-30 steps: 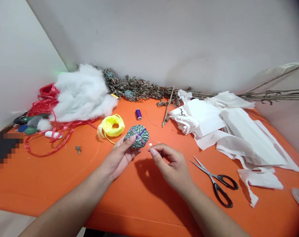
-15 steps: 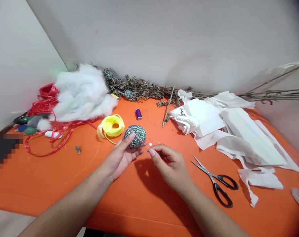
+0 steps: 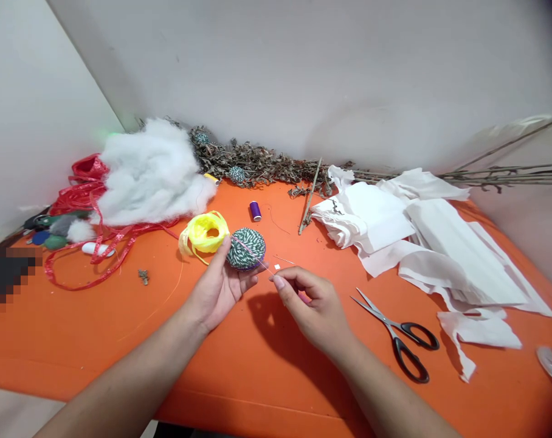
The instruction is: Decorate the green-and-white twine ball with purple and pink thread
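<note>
My left hand (image 3: 216, 289) cradles a round ball wrapped in green and white twine (image 3: 246, 248), with the thumb on its left side and the fingers beneath. A thin purple thread (image 3: 261, 258) crosses the ball and runs down to my right hand (image 3: 310, 307). The fingertips of that hand pinch the thread, close to the ball but apart from it. Just above those fingertips, a thin pin with a tiny white square (image 3: 277, 266) lies on the orange table (image 3: 121, 322).
A yellow raffia coil (image 3: 203, 236) almost touches the ball, and a purple thread spool (image 3: 255, 211) stands behind it. Black-handled scissors (image 3: 397, 334) and white crepe paper (image 3: 440, 255) lie right. Cotton wool (image 3: 152, 173), red ribbon (image 3: 93, 255) and dried twigs (image 3: 258, 164) lie behind and left.
My left hand has shifted left, carrying the ball toward the yellow coil and turning it slightly. My right hand has stayed nearly still, with the thread now stretched between it and the ball.
</note>
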`<state>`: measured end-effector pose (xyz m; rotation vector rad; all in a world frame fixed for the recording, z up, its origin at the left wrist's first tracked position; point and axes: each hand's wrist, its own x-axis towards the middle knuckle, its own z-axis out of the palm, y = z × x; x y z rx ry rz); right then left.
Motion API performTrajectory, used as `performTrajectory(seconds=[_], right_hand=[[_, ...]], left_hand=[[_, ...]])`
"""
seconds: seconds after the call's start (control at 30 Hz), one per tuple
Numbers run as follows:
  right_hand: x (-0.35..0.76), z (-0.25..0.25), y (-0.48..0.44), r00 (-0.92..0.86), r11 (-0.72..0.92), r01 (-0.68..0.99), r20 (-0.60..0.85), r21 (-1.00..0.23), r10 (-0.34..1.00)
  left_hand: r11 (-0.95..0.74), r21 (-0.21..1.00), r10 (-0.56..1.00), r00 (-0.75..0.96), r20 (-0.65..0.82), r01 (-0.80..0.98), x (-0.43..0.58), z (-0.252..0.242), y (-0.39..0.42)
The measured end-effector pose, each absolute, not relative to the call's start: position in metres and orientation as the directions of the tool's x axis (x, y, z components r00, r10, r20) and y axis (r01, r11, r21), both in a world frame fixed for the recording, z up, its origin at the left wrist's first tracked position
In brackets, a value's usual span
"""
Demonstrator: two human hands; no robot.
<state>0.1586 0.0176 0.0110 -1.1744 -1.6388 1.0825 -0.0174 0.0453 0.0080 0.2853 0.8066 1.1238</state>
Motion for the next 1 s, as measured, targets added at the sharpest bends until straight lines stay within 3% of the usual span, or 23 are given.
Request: performTrajectory(seconds=[0.5, 1.0], right_hand=[[0.1578, 0.0125, 0.0181, -0.222, 0.193, 0.225, 0.143, -0.955, 0.965], [0.1583, 0.0112, 0.0169, -0.192, 0.172, 0.277, 0.121, -0.945, 0.974]], left_hand=[[0.343, 0.625, 0.918, 0.109, -0.382, -0.701, -0.0204, 0.0055, 0.0456], [0.397, 0.617, 0.896, 0.143, -0.419, -0.680, -0.0204, 0.0084, 0.0454]])
